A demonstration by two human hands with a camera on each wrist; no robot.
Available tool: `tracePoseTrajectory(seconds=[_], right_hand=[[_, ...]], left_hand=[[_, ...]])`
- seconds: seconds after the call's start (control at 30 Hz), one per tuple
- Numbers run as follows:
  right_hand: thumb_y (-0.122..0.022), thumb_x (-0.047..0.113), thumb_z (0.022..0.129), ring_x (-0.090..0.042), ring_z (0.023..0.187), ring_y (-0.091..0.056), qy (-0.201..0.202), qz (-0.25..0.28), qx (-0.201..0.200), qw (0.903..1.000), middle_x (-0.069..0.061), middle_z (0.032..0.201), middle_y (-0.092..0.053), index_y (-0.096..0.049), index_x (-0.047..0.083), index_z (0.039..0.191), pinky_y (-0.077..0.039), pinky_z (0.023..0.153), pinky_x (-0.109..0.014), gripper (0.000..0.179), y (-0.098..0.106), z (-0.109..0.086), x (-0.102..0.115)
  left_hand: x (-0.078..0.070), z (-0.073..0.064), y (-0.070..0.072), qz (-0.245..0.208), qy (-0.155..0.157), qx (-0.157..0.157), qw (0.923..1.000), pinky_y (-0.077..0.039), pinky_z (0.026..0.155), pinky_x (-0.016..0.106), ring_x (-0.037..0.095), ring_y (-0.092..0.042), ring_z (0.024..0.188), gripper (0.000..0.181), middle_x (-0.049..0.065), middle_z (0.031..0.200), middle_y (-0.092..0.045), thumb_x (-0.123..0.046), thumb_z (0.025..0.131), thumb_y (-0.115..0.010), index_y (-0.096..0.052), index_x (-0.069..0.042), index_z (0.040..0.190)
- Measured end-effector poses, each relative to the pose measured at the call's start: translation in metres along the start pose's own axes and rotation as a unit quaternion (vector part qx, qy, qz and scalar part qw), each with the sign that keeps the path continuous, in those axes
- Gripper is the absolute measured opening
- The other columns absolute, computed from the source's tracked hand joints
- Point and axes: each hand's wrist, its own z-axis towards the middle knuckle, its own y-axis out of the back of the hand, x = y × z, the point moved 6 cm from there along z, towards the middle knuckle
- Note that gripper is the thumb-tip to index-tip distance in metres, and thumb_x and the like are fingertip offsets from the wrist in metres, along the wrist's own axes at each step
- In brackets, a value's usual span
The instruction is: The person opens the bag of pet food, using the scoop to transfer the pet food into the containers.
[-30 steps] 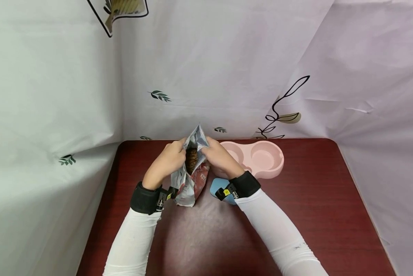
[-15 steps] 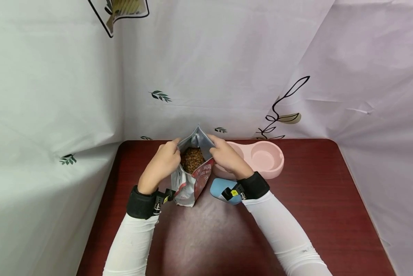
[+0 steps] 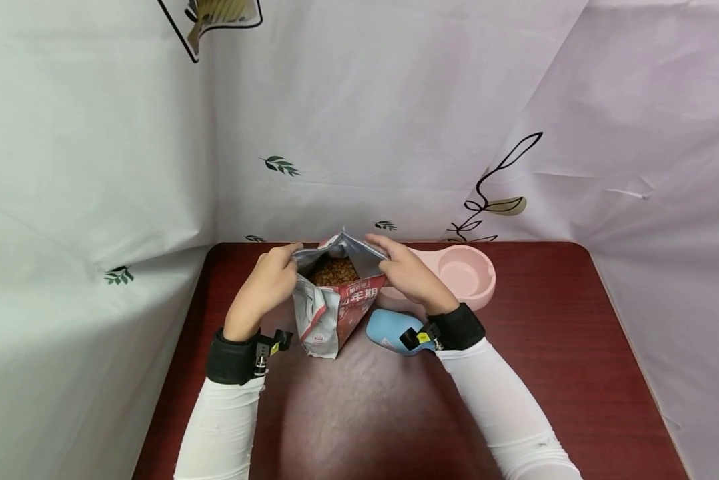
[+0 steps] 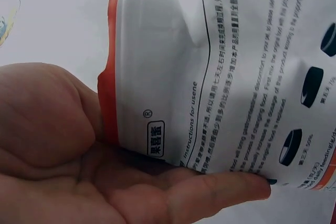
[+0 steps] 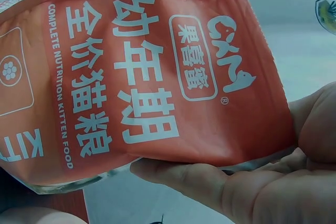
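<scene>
A red and silver kitten food bag [image 3: 329,310] stands on the dark red table [image 3: 551,373], its mouth pulled wide with brown kibble [image 3: 333,271] showing inside. My left hand [image 3: 267,283] pinches the left lip of the mouth, and my right hand [image 3: 403,270] pinches the right lip. The left wrist view fills with the bag's white printed back [image 4: 236,77] resting against my left hand's fingers [image 4: 210,192]. The bag's red front [image 5: 142,77] fills the right wrist view, held by my right hand's fingers [image 5: 210,182].
A pink double pet bowl [image 3: 464,273] sits just right of the bag, partly behind my right hand. A light blue object [image 3: 386,330] lies on the table under my right wrist. White patterned sheets hang close behind and on both sides.
Both hands have pulled apart, spreading the bag's mouth from a narrow slit to a wide opening. More kibble shows now, and the wrists have drawn back toward me.
</scene>
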Motion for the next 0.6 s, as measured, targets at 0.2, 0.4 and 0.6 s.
tracePoseTrajectory(seconds=[0.2, 0.4, 0.6], right_hand=[[-0.029, -0.009, 0.092, -0.036, 0.126, -0.046, 0.001, 0.026, 0.012, 0.9996, -0.015, 0.155, -0.032, -0.03, 0.011, 0.152, -0.051, 0.088, -0.049, 0.063, 0.001, -0.003, -0.001], [-0.035, 0.004, 0.094, -0.036, 0.13, -0.044, -0.028, 0.019, -0.007, 0.9994, -0.02, 0.149, -0.039, -0.035, 0.012, 0.151, -0.046, 0.097, -0.059, 0.057, 0.001, -0.004, -0.013], [-0.04, 0.02, 0.097, -0.032, 0.132, -0.034, -0.077, 0.197, 0.0, 0.9774, -0.022, 0.149, -0.034, -0.031, 0.001, 0.149, -0.036, 0.104, -0.055, 0.056, -0.016, -0.008, -0.031]], left_hand=[[0.003, 0.0, 0.001, -0.001, -0.004, -0.007, 1.0, -0.034, 0.047, 0.029, 0.012, -0.028, 0.042, 0.045, -0.001, 0.056, -0.034, -0.009, 0.101, -0.03, -0.046, -0.001, 0.143], [0.005, 0.0, -0.002, -0.028, -0.011, -0.017, 0.9994, -0.036, 0.057, 0.035, 0.019, -0.036, 0.056, 0.042, 0.009, 0.075, -0.047, -0.017, 0.102, -0.036, -0.05, -0.005, 0.14], [0.009, 0.001, -0.017, -0.143, -0.041, -0.034, 0.9883, -0.045, 0.097, 0.053, 0.03, -0.053, 0.118, 0.044, 0.02, 0.135, -0.056, -0.032, 0.105, -0.038, -0.05, -0.009, 0.141]])
